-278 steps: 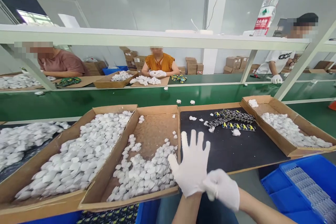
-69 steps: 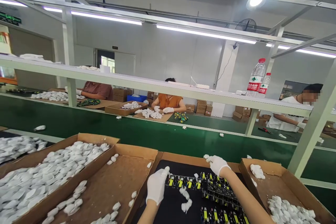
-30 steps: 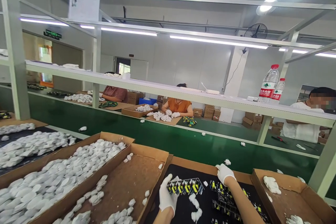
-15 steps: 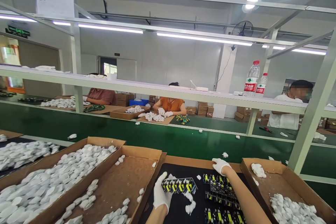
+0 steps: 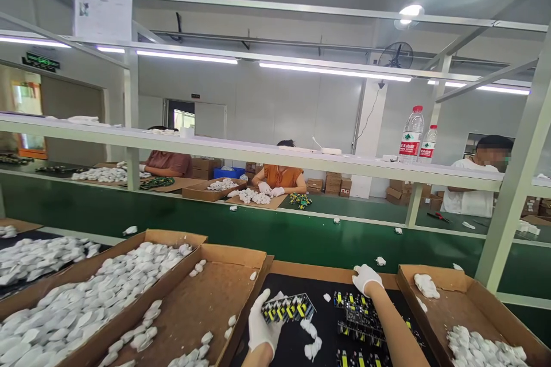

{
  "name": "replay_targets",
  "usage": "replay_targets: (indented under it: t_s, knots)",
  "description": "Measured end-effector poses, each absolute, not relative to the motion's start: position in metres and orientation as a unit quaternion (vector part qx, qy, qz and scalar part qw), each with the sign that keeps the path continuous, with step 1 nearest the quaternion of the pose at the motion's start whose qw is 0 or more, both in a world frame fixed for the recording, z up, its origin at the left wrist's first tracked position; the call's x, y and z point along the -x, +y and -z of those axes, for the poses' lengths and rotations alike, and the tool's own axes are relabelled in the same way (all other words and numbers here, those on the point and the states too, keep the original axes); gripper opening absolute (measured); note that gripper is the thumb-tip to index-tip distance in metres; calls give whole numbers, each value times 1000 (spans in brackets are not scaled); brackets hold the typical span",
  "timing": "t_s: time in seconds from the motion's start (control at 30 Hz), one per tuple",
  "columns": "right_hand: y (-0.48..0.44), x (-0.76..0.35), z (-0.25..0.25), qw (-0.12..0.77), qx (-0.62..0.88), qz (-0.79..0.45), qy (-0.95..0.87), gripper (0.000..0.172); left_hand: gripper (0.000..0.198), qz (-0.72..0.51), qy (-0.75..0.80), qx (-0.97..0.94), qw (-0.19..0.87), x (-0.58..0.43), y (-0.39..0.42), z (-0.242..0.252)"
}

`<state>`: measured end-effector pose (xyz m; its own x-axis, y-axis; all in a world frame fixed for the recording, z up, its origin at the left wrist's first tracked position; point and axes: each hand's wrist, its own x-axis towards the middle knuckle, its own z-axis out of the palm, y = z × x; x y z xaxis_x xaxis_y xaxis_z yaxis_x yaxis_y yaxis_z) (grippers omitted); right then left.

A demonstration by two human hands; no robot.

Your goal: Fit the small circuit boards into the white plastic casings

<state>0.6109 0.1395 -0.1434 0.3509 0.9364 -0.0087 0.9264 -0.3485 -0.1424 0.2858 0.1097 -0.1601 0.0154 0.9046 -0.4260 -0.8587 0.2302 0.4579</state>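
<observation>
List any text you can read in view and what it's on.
Bottle labels: red with white characters, too small to read.
Hanging green sign: blurred.
Sheet on the frame: print too small.
Small plate above the door: unreadable.
Nothing is legible.

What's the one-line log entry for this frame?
left hand: grips circuit board strip | right hand: on board pile | surface: black mat

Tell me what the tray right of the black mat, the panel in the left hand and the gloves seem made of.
Tray: brown corrugated cardboard, matte, with folded raw edges. Panel in the left hand: looks like a strip of circuit boards, dark with yellow and black parts; the exact material is unclear. Gloves, as on the right hand: thin white, smooth, probably latex or similar.
</observation>
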Motion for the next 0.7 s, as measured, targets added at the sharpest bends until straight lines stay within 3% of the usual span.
replay_targets:
  t_s: [0.3, 0.53, 0.6, 0.7]
  knots:
    - [136, -600, 129, 116, 829, -114, -535, 27, 19, -623, 377, -57, 683, -288, 108, 157]
    - [101, -563, 105, 387, 729, -121, -551, 39, 27, -622, 411, -94, 660, -287, 105, 149]
    - [80, -538, 100, 461, 658, -143, -577, 51, 29, -619, 424, -119, 650, -286, 103, 145]
    - [46, -503, 96, 503, 535, -220, -642, 69, 38, -599, 446, -180, 640, -290, 101, 136]
